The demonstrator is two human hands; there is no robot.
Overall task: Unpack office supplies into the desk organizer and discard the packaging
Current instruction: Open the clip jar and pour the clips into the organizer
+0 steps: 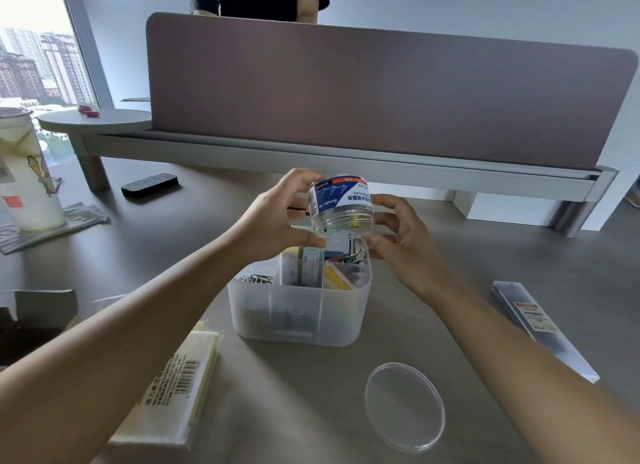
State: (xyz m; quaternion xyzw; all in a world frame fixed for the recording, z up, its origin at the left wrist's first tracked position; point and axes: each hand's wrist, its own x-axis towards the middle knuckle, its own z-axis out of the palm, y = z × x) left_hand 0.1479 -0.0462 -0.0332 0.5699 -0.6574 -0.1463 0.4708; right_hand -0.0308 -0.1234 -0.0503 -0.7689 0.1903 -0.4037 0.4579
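Grey desk (485,273), partition (381,89) behind. My left hand (273,221) and right hand (401,242) clamp fingers round the upturned clip jar (341,204) over the organizer (301,311). Jar lid (404,406) lies near; sticky-note pack (173,391) left, long packet (533,321) right, cup (24,173) far left.

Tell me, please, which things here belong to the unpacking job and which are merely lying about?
Job: clip jar upturned in left hand and right hand; desk organizer; jar lid; sticky-note pack; flat packet.
Lying about: paper cup; black eraser; desk divider.
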